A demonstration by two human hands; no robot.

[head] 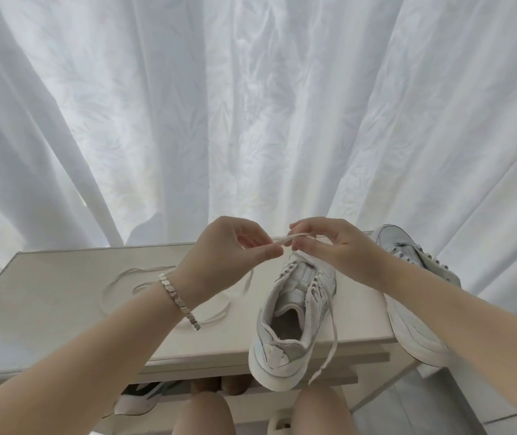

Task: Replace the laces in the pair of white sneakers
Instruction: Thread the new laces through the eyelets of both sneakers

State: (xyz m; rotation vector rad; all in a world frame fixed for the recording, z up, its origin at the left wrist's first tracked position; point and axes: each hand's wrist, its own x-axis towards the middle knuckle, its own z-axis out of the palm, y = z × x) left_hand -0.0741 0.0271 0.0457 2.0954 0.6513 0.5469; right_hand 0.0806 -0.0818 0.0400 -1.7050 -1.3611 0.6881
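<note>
A white sneaker [291, 312] stands on the pale table [62, 293], heel toward me and hanging over the front edge. Its white lace [285, 240] is stretched above the toe between both hands. My left hand [229, 255], with a silver bracelet on the wrist, pinches the lace's left part. My right hand [329, 246] pinches it just to the right. Another end of the lace [331, 340] trails down the shoe's right side past the table edge. The second white sneaker [414, 296] lies tilted on its side at the table's right edge, partly behind my right forearm.
A loose white lace [144, 290] lies coiled on the table's left half. White curtains [251, 105] hang close behind the table. Under the table are a shelf, another shoe [144, 400] and my knees.
</note>
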